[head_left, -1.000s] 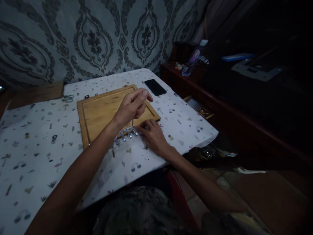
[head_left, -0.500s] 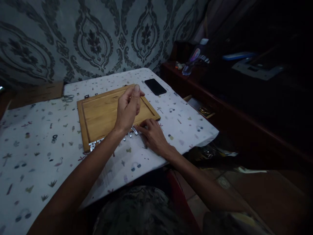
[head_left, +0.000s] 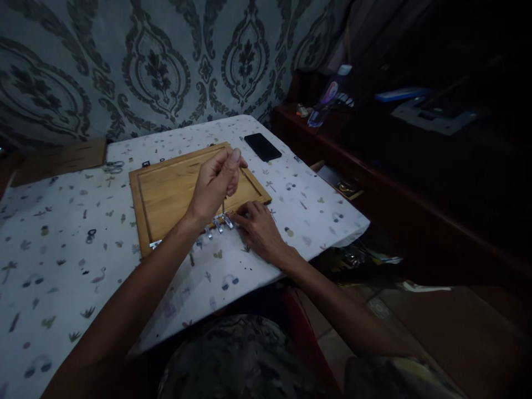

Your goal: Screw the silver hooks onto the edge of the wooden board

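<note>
A wooden board [head_left: 174, 188] with a raised rim lies on the patterned tablecloth [head_left: 62, 266]. Along its near edge sits a metal rail with small hooks [head_left: 216, 226]. My left hand [head_left: 214, 185] is closed in a pinch round a thin tool [head_left: 223, 208] that stands upright, its tip down on the metal rail. My right hand [head_left: 260, 230] lies on the cloth beside the board's near right corner, its fingertips pressed against the end of the rail.
A black phone [head_left: 261, 147] lies at the table's far right. Scissors [head_left: 113, 165] rest beyond the board on the left. A dark wooden sideboard [head_left: 374, 166] with a plastic bottle [head_left: 326, 102] stands to the right. The table edge is close to my body.
My left hand twisted upright, then turned back and dropped slightly, still pinching the thin tool over the rail. My right hand has stayed put.
</note>
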A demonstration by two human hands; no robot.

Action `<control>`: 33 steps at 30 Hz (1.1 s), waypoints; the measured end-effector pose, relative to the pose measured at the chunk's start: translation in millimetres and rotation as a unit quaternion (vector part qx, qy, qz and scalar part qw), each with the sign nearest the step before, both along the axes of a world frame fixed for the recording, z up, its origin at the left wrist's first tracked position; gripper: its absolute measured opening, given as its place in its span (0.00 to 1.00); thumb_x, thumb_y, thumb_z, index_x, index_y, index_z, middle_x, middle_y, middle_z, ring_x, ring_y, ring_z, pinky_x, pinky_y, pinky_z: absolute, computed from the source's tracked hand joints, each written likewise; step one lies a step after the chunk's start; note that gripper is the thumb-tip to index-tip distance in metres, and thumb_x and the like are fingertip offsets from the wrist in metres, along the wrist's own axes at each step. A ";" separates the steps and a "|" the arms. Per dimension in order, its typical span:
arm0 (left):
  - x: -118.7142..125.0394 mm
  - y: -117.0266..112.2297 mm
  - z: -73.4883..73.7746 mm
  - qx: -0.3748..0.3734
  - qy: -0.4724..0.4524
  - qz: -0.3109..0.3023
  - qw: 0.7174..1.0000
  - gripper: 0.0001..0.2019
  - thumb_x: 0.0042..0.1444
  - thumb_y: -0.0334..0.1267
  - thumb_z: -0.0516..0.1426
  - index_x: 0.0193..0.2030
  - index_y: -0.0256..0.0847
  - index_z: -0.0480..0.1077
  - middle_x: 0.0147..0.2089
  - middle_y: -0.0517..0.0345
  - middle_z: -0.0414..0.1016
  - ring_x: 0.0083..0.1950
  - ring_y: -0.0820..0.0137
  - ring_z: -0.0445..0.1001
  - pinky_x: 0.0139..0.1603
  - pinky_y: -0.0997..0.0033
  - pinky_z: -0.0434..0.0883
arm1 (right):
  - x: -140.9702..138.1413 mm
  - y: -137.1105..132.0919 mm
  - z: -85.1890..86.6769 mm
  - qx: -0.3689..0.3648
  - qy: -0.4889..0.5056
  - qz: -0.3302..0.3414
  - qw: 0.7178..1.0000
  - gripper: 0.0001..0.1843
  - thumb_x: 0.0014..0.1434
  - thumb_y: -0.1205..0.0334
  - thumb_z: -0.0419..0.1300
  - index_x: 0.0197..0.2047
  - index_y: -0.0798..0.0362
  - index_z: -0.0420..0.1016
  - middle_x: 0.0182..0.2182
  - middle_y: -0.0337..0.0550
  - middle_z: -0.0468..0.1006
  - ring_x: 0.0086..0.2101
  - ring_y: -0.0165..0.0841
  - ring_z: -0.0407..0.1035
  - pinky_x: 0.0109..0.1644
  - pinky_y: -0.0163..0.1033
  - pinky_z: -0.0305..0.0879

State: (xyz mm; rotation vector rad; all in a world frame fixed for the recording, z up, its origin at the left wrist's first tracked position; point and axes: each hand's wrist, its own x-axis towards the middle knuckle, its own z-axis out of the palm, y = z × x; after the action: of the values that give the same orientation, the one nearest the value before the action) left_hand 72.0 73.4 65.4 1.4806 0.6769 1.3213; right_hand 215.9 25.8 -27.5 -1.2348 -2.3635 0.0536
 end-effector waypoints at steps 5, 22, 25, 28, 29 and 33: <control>-13.8 -1.4 -2.9 0.043 0.020 -0.015 0.999 0.15 0.62 0.52 0.57 0.39 0.41 0.68 0.26 0.66 0.64 0.27 0.77 0.64 0.33 0.75 0.65 | 0.0 -1.7 2.6 -0.007 -0.004 0.001 1.000 0.24 0.60 0.75 0.58 0.57 0.49 0.78 0.44 0.52 0.74 0.45 0.43 0.62 0.49 0.48 0.58; -59.1 -16.1 30.3 0.161 0.406 -0.055 0.898 0.15 0.66 0.39 0.52 0.59 0.42 0.65 0.42 0.56 0.76 0.36 0.69 0.73 0.37 0.70 0.65 | 1.6 -1.0 -0.9 0.015 -0.004 0.003 1.000 0.21 0.62 0.73 0.56 0.55 0.50 0.79 0.44 0.52 0.74 0.44 0.42 0.63 0.47 0.46 0.59; -62.5 -14.2 32.1 0.173 0.368 0.001 0.913 0.13 0.66 0.41 0.54 0.56 0.43 0.67 0.38 0.58 0.74 0.33 0.69 0.70 0.34 0.69 0.64 | 1.4 -1.7 -0.2 0.017 0.002 0.003 1.000 0.20 0.63 0.72 0.56 0.55 0.51 0.78 0.43 0.52 0.75 0.43 0.43 0.63 0.46 0.47 0.59; -65.5 -11.9 32.0 0.180 0.343 0.019 0.922 0.12 0.65 0.41 0.56 0.54 0.44 0.67 0.36 0.59 0.73 0.33 0.70 0.70 0.34 0.70 0.63 | 1.4 -1.9 0.3 0.019 0.000 0.008 1.000 0.20 0.63 0.72 0.55 0.55 0.51 0.78 0.44 0.52 0.75 0.43 0.42 0.64 0.46 0.47 0.60; -65.8 -11.5 31.5 0.179 0.342 0.020 0.922 0.11 0.65 0.40 0.56 0.53 0.44 0.67 0.36 0.60 0.73 0.33 0.70 0.70 0.34 0.70 0.63 | 1.4 -1.9 0.5 0.018 -0.002 0.008 1.000 0.20 0.63 0.72 0.55 0.56 0.51 0.78 0.44 0.52 0.75 0.43 0.42 0.64 0.46 0.47 0.61; -62.2 -12.5 27.7 0.167 0.344 0.010 0.924 0.08 0.64 0.37 0.55 0.50 0.44 0.67 0.34 0.61 0.72 0.33 0.70 0.71 0.34 0.70 0.63 | 1.5 -1.9 0.5 0.004 -0.003 0.003 1.000 0.22 0.64 0.72 0.55 0.57 0.49 0.78 0.44 0.52 0.74 0.44 0.44 0.64 0.48 0.49 0.62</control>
State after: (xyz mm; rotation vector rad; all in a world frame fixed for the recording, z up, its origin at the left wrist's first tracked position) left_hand 9.8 60.9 93.2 2.2630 0.9368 0.9377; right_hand 217.5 23.9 -26.9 -1.2258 -2.3711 0.0416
